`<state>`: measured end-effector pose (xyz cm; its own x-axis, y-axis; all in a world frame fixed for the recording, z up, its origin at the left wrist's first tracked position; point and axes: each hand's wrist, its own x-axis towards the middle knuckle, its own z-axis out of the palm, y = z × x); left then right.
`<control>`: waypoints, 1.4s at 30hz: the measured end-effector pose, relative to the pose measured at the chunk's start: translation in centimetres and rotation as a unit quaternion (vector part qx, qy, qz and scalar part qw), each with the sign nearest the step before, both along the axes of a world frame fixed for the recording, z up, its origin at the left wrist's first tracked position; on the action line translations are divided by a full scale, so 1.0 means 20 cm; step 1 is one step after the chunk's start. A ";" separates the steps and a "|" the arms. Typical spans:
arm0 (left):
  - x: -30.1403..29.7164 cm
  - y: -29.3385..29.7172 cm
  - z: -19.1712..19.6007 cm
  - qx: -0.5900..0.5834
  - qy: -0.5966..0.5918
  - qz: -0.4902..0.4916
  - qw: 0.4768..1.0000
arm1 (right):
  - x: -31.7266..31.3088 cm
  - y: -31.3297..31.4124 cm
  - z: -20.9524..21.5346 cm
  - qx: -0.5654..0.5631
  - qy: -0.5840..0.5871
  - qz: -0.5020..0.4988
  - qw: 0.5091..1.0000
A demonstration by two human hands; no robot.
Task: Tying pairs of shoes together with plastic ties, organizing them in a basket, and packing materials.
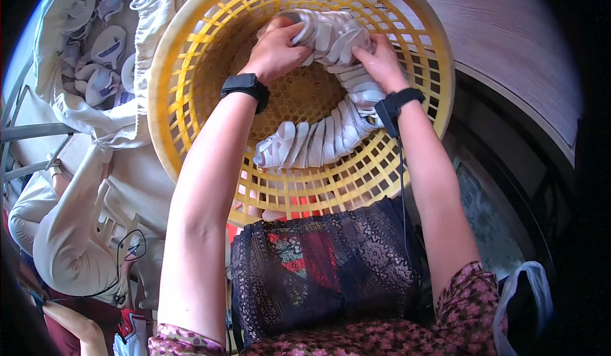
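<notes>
A long row of white shoe uppers [318, 143], nested tightly one against another, curves along the inner wall of a round yellow plastic basket [167, 108]. At its far end, both of my hands hold a bunch of these uppers [328, 36]. My left hand [280, 52] is closed around the bunch's left side, thumb on top and some fingertips hidden beneath. My right hand [383, 68] grips its right side, thumb pressed against the pieces. Below my right wrist the row continues round toward the near side of the basket.
A white cloth-lined container [137, 50] of similar loose pieces stands left of the basket. A pale wooden surface [509, 44] lies at the right. Lower left, another person's arm [73, 321] shows near a cream cloth-covered shape [76, 254]. A cable [402, 190] hangs from my right wrist strap.
</notes>
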<state>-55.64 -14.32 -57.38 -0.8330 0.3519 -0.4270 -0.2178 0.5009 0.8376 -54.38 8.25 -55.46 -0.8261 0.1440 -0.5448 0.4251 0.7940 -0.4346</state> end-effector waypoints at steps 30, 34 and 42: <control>0.32 -0.15 0.17 -0.264 0.088 0.094 0.956 | 0.25 -0.14 0.07 0.161 0.230 -0.071 0.957; 0.59 -0.16 0.68 -0.114 0.005 0.128 0.985 | 0.54 -0.43 0.48 0.158 0.082 -0.215 0.960; 0.93 -0.37 1.75 0.139 -0.067 0.265 0.952 | 1.16 -0.82 1.92 -0.199 0.043 0.004 0.979</control>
<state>-37.10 -21.69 -22.37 -0.8700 0.0123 -0.4929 -0.4916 0.0536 0.8691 -31.18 -8.11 -17.16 -0.8718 -0.0730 -0.4844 0.3672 0.5571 -0.7449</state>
